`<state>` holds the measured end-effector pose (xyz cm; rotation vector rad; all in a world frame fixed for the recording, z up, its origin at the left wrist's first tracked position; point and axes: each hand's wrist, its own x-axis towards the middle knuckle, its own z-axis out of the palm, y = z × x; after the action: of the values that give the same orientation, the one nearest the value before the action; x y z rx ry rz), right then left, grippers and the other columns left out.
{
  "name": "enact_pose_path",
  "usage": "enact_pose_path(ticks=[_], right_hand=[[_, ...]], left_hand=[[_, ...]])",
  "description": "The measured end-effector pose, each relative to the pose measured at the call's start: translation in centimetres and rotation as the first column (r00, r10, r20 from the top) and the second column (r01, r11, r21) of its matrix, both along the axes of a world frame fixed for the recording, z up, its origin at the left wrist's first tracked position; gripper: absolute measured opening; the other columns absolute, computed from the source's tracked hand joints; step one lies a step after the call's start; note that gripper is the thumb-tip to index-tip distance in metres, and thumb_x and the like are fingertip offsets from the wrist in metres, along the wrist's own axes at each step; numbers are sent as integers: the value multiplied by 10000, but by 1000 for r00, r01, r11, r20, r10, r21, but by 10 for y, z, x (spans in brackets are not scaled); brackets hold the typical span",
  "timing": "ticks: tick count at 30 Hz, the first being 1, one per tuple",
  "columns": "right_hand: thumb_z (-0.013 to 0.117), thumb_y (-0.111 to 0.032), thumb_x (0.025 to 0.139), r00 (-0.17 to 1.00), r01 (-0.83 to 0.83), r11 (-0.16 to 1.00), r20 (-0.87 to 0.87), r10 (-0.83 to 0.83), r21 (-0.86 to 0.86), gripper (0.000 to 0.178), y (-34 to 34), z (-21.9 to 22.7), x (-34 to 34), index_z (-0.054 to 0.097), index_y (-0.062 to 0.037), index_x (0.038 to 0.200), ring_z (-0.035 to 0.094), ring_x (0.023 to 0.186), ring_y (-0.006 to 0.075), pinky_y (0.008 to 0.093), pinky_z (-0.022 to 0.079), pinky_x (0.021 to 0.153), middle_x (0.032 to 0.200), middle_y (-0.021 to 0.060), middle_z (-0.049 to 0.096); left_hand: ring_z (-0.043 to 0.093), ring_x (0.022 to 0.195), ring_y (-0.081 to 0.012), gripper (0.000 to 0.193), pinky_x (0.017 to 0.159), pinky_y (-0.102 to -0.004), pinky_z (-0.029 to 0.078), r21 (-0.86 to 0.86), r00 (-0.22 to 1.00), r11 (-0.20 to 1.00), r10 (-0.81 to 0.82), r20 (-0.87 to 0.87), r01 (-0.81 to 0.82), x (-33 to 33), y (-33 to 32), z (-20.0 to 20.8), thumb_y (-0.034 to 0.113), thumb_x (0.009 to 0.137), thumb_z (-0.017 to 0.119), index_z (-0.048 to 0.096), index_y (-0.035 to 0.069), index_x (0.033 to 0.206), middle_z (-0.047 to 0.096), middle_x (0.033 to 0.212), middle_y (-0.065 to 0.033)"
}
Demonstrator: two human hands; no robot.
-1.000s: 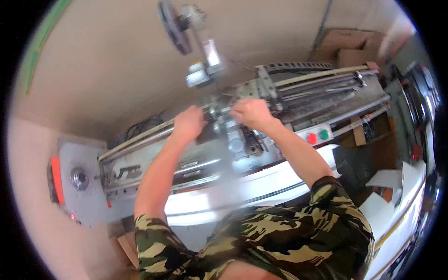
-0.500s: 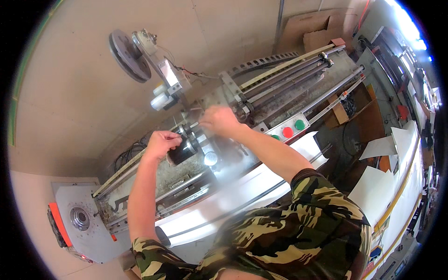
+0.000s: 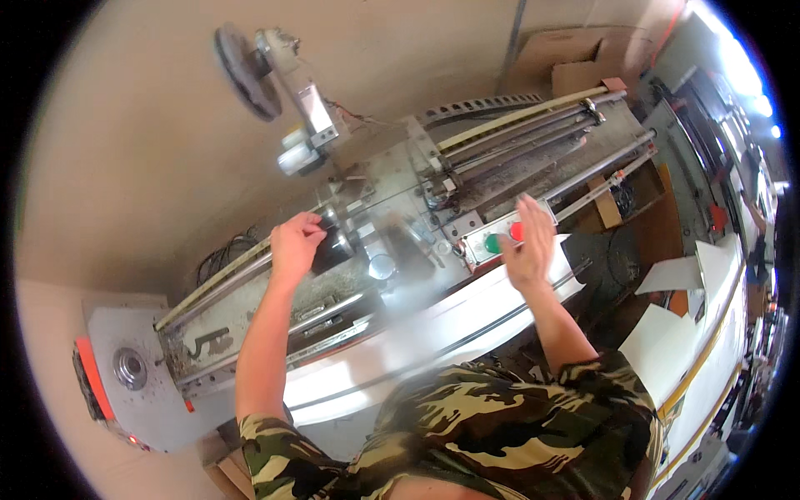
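My left hand (image 3: 295, 244) is at the dark, shiny cylindrical part (image 3: 335, 241) in the middle of a long machine. Its thumb and fingertips are pinched together, and whatever is between them is too small to tell. My right hand (image 3: 531, 248) holds nothing. Its fingers are stretched out above the machine's button panel (image 3: 477, 252), partly covering a red button (image 3: 517, 231) and standing beside a green button (image 3: 492, 243).
Above the machine a grooved wheel (image 3: 246, 71) sits on an arm. Metal rails (image 3: 529, 142) run to the upper right. A white sheet (image 3: 433, 337) curves along the near side. Cardboard (image 3: 575, 62) leans on the wall. A grey housing (image 3: 154, 375) stands at lower left.
My right hand has left the spot beside the dark cylinder, moved right to the button panel and stretched out its fingers. My left hand stays pinched by the cylinder. The view has shifted slightly.
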<state>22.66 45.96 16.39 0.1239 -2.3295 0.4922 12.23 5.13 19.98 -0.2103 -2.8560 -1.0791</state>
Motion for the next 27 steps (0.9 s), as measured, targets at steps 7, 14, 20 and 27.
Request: enact_pose_path(ticks=[7, 14, 20, 27], right_hand=[[679, -330, 931, 946, -13, 998, 322, 32, -60, 371, 54, 28, -56, 710, -45, 1165, 690, 970, 329, 460, 353, 1134, 1022, 169, 740], [691, -363, 887, 739, -551, 834, 439, 511, -45, 345, -61, 16, -175, 744, -135, 1140, 639, 1131, 306, 511, 309, 1144, 1180, 107, 717], [648, -407, 910, 506, -620, 780, 715, 482, -87, 298, -91, 15, -189, 795, -164, 1000, 666, 1048, 286, 524, 258, 1167, 1069, 86, 753], [813, -236, 766, 567, -563, 792, 587, 578, -236, 150, -134, 4, -179, 788, -95, 809, 704, 965, 272, 527, 305, 1127, 1032, 81, 766]], left_hand=[[715, 771, -204, 392, 753, -346, 553, -13, 998, 998, 65, -6, -65, -5, 10, -6, 47, 714, 805, 710, 45, 1094, 747, 817, -74], [686, 739, -154, 430, 738, -310, 541, -10, 996, 997, 81, 25, -81, -17, 20, -3, 18, 683, 832, 703, 33, 1093, 740, 791, -43], [677, 728, -180, 381, 721, -326, 533, -32, 993, 993, 115, -9, -115, -10, 5, -10, 1, 661, 835, 690, 35, 1011, 723, 771, -46], [678, 845, -281, 378, 793, -390, 538, -100, 997, 994, -42, -63, 36, 5, -38, -12, 105, 708, 826, 679, 34, 1050, 707, 860, -88]])
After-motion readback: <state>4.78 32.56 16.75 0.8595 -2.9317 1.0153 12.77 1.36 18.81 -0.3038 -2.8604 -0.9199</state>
